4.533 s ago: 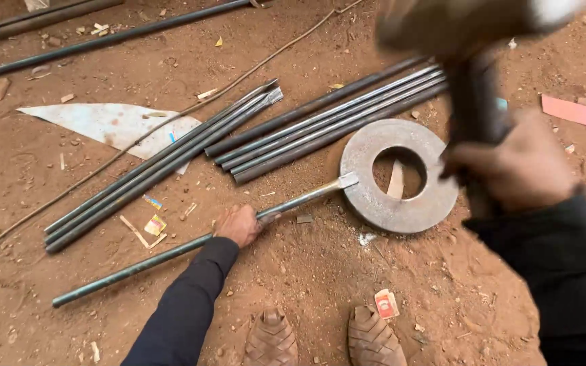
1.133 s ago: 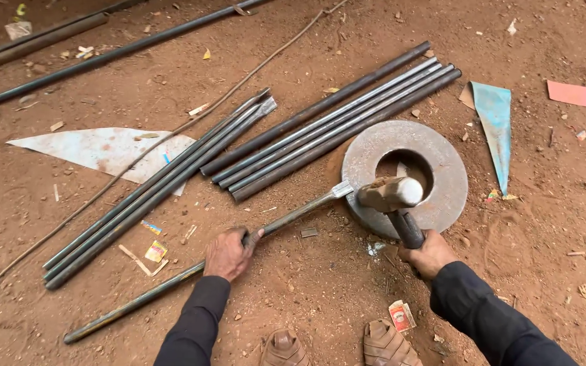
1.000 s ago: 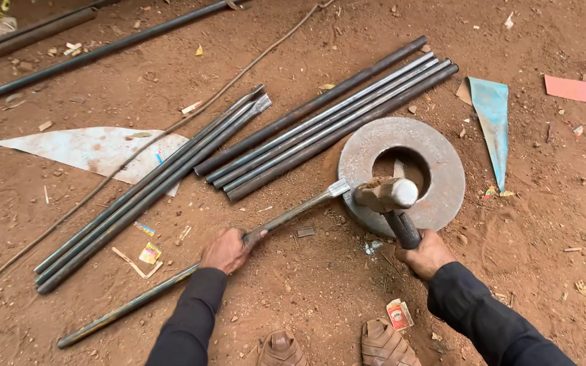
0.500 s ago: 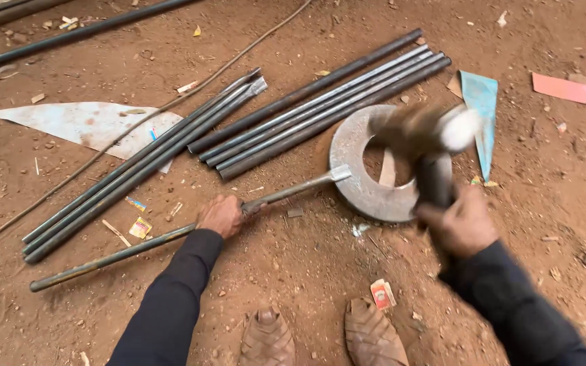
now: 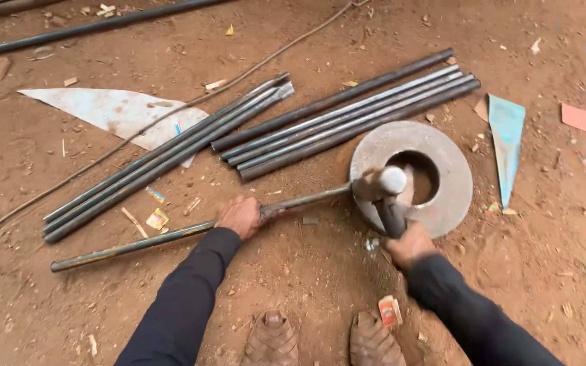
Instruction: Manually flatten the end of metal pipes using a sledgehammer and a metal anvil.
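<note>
The left hand (image 5: pixel 241 215) is clenched around a long metal rod (image 5: pixel 137 244) that lies on the red dirt ground (image 5: pixel 293 285), fingers curled over the top of it and the palm pressing it down, at a spot roughly two thirds of the way along toward its far end. The rod runs from lower left up to the right, and its far tip reaches the left edge of a thick steel ring (image 5: pixel 450 177), a flat round disc with a wide hole in the middle that rests on the ground. The right hand (image 5: pixel 409 242) is closed tight around the dark handle of a hammer (image 5: pixel 382 184), gripping it low on the shaft, with the knuckles toward the camera. The hammer's pale, rounded head sits on the ring's left side, right where the rod's tip meets it; whether head and rod are actually touching cannot be told, since the head covers the tip. Both arms wear dark sleeves. Behind the ring, a bundle of straight steel rods (image 5: pixel 347 115) lies side by side, slanting up to the right, its lower end close to the ring's upper left rim. A second bundle of rods (image 5: pixel 164 159) lies farther left, partly across a pale triangular metal sheet (image 5: pixel 113 112). A narrow blue-green metal wedge (image 5: pixel 508 146) lies just to the right of the ring. Two brown shoes (image 5: pixel 320 339) show at the bottom edge.
</note>
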